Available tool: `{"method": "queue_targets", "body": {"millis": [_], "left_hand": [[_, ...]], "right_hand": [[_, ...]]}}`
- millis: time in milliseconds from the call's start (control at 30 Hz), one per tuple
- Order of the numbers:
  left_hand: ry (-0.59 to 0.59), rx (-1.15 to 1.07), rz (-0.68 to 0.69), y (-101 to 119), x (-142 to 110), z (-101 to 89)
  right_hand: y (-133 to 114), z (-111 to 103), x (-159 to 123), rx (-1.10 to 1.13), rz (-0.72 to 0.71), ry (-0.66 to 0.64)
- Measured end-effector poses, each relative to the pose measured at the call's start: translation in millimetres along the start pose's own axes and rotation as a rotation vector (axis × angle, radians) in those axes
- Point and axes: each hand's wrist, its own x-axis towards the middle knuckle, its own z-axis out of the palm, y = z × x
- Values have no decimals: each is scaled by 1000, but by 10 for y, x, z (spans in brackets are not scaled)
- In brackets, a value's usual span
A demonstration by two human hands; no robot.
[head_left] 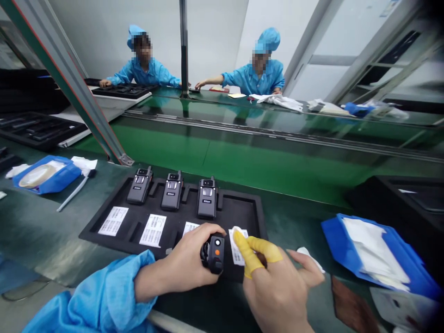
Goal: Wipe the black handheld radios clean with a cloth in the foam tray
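My left hand (183, 263) is wrapped round a black handheld radio (217, 254), whose near end shows a white and an orange button. To its right, my right hand (277, 282) wears yellow finger covers and pinches a small white wipe (237, 229) over a printed label sheet (236, 252). Just beyond my hands lies a black foam tray (239, 203). Three similar radios, a left one (139, 186), a middle one (172, 190) and a right one (207, 199), lie in its far slots. More label sheets (152, 230) lie along its near side.
A blue bin (333, 236) of white wipes stands at right, near a brown piece (352, 305). At left are another blue bin (71, 173) with a tape roll and a white brush-like tool (74, 192). A metal post (79, 88) rises there. Two co-workers sit across the line.
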Motion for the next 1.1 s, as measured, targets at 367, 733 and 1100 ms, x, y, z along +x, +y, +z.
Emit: {"method": "queue_targets", "body": {"millis": [367,733,1100], "left_hand": [[16,19,71,-9,-40,56],[11,22,69,-30,-27,80],[53,86,72,19,-61,108]], "right_hand": [[21,33,34,-125,-166,-42],[-125,-53,46,50,-142,36],[68,-13,-138,-171,103,-85]]}}
